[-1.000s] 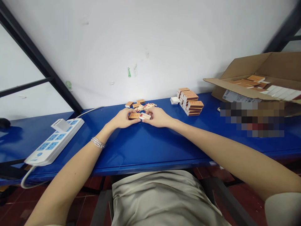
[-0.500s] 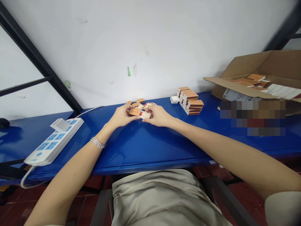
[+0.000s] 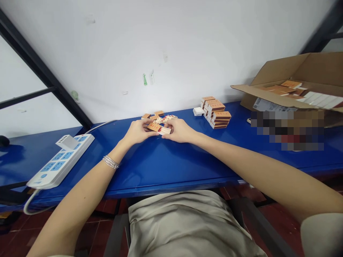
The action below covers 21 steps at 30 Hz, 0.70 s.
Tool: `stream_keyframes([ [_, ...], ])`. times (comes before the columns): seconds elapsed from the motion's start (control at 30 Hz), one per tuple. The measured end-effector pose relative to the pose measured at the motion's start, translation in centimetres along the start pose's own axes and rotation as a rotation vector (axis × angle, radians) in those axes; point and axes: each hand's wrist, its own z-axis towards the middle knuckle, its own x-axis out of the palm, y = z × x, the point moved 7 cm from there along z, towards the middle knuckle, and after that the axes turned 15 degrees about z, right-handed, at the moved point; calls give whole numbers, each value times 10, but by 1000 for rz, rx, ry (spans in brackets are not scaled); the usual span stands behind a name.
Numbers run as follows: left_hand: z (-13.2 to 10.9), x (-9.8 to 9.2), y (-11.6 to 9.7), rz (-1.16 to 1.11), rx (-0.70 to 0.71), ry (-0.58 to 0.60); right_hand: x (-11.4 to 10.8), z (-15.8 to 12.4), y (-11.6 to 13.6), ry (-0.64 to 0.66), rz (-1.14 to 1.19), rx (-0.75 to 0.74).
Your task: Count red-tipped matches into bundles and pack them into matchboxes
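Head view, and both hands meet at the middle of the blue worktop (image 3: pixel 166 167). The left hand (image 3: pixel 137 131) has its grip closed, thumb and fingertips pinched on an orange matchbox sleeve (image 3: pixel 153 126) that is lifted just off the surface and tilted. The right hand (image 3: pixel 180 130) is pinched too, its grip closed on the matchbox tray (image 3: pixel 165 131), red-tipped matches showing in it. The tray's end sits right against the sleeve's open end at 3 o'clock of the sleeve; how far it is in, I cannot tell. At 12 o'clock of the hands, just beyond the fingers, lies a heap of loose matches (image 3: pixel 166 119), with a few small matchboxes (image 3: pixel 159 113) beside it at 11 o'clock. Out at 2 o'clock stands a stack of closed matchboxes (image 3: pixel 216 115), white empty trays (image 3: pixel 198 111) touching its left side. Farther along at 2 o'clock, an open cardboard carton (image 3: pixel 289 73) with more boxes inside. Over at 8 o'clock a white power strip (image 3: pixel 60 160) rests on the worktop, and a silver bracelet (image 3: pixel 110 162) rings the left wrist.
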Motion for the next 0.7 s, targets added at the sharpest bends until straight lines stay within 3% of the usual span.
stream_keyframes([
  [0.7, -2, 2, -12, 113, 91, 5, -2, -3, 7, -93, -14, 21],
])
